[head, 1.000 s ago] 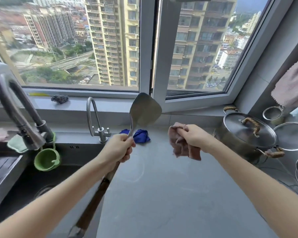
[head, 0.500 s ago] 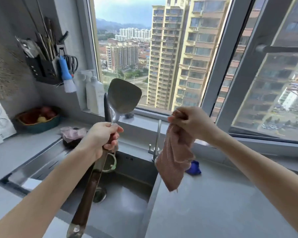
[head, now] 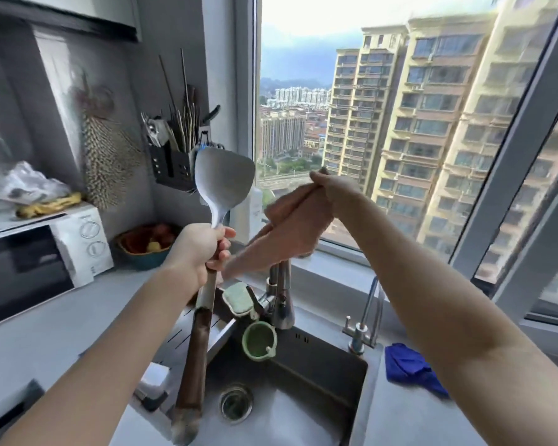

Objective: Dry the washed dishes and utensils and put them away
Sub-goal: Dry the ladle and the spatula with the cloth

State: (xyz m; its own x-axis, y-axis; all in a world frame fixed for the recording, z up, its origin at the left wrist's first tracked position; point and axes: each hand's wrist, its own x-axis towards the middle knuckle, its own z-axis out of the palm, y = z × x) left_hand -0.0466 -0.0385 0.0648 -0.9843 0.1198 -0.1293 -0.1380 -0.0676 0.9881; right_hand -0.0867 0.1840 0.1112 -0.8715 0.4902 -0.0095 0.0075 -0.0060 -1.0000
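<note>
A head-height view looked down over a kitchen sink beside a tall window with apartment towers outside. The person's left hand was wrapped tightly around the neck of a long spatula, just above where the metal shaft met the dark wooden handle. The spatula stood nearly upright over the sink, with its broad steel blade at the top and the handle's end hanging low near the bottom of the view.

The right hand was raised to the right of the blade, with fingers and thumb pinched together on the top edge of a pinkish cloth. The cloth hung down and swept left toward the left hand. Motion blur made it impossible to tell whether the cloth touched the spatula.

A dark utensil rack full of tools hung on the wall behind the blade. A crumpled blue rag lay on the grey bench to the right of the sink.

The spatula looked rigid, fairly light and top-heavy at the blade. Wet steel would probably be slippery, so the wooden handle or the neck seemed the surest place to hold while the cloth wiped the blade. The cloth was soft and limp, and would fold easily around the blade's edges.
</note>
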